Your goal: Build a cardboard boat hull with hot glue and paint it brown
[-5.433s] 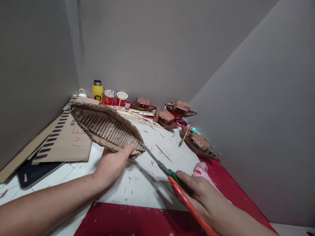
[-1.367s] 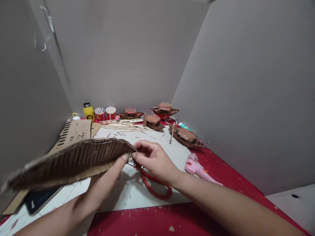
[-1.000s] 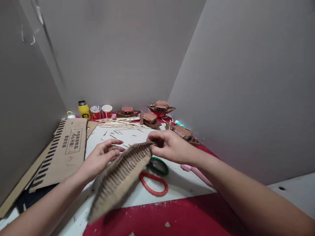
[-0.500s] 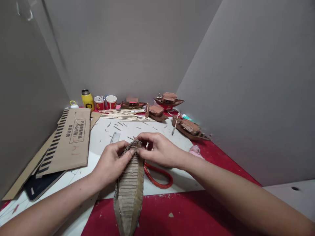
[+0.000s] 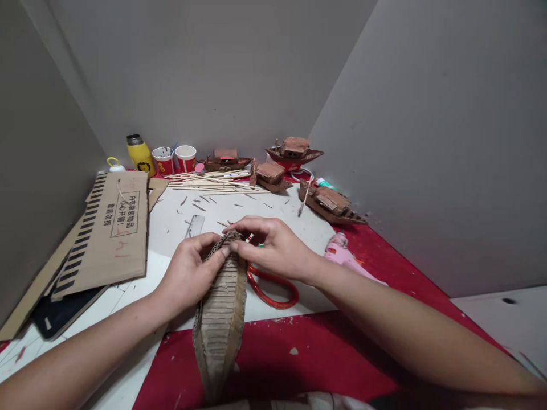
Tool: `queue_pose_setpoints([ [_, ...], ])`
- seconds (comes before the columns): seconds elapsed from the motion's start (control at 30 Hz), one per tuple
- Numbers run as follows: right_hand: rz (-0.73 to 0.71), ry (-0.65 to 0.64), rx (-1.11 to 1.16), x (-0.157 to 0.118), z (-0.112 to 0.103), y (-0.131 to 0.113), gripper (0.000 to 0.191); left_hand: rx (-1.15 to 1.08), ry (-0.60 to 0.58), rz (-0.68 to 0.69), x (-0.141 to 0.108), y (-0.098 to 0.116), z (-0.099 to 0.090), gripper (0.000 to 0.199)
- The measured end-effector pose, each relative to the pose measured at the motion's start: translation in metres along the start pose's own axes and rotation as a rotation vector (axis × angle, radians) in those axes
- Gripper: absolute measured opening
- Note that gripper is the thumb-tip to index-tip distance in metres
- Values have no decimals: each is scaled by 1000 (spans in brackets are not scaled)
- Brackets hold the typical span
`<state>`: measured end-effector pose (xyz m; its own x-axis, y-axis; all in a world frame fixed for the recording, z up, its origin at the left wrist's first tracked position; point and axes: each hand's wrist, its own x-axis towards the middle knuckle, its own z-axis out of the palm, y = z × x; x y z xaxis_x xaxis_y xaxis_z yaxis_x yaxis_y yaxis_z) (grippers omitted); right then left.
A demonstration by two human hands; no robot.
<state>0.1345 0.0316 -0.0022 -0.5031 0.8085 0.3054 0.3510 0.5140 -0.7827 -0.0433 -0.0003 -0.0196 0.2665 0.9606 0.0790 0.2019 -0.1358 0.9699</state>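
Note:
A long cardboard boat hull (image 5: pixel 219 319), its inside lined with ridged corrugated strips, points away from me over the front of the table. My left hand (image 5: pixel 192 270) grips the hull's left wall near the far tip, thumb inside. At that same tip, my right hand (image 5: pixel 269 247) pinches the end between thumb and fingers; whether a small piece is also between them I cannot tell. Just right of the hull, a red loop handle (image 5: pixel 273 291) lies on the white sheet, partly hidden beneath my right hand.
Several finished brown model boats (image 5: pixel 331 204) stand at the back and right. Thin wooden sticks (image 5: pixel 213 181), paper cups (image 5: pixel 185 158) and a yellow bottle (image 5: pixel 140 156) line the back. Flat cardboard (image 5: pixel 106 233) lies left, a ruler (image 5: pixel 195 226) beyond my hands, a pink glue gun (image 5: pixel 342 253) right.
The view has tilted slightly, so the scene sits higher, and more of the pink glue gun shows. Both hands keep hold of the hull's far tip, with small finger shifts.

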Motion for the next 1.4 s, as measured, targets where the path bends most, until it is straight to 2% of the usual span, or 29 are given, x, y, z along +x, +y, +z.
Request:
queue_pose_setpoints([
  [0.33, -88, 161, -123, -4, 13, -1, 12, 70, 76, 26, -5, 5, 7, 21],
  [0.43, -8, 147, -19, -2, 11, -4, 12, 83, 116, 46, -5, 7, 5, 21],
  [0.53, 72, 141, 100, -3, 7, -7, 11, 139, 135, 95, -5, 9, 3, 20],
  [0.67, -8, 205, 8, -5, 9, -11, 11, 275, 152, 206, -6, 7, 3, 21],
  [0.77, -36, 268, -28, -4, 14, -13, 12, 399, 217, 313, -5, 4, 3, 22],
  [0.9, 3, 266, 91, -1, 15, -14, 11, 443, 296, 328, -5, 2, 1, 24],
  [1.03, -40, 293, 96, -3, 14, -14, 12, 486, 284, 395, -6, 5, 1, 25],
  [1.13, -32, 297, 137, -2, 13, -14, 12, 347, 221, 287, -4, 11, -2, 25],
  [1.3, 77, 217, 313, 1, 7, -10, 13, -258, -19, -131, 3, 18, -7, 33],
  [1.4, 134, 137, 365, 0, 4, -8, 16, -506, -11, -313, 4, 15, -4, 38],
])
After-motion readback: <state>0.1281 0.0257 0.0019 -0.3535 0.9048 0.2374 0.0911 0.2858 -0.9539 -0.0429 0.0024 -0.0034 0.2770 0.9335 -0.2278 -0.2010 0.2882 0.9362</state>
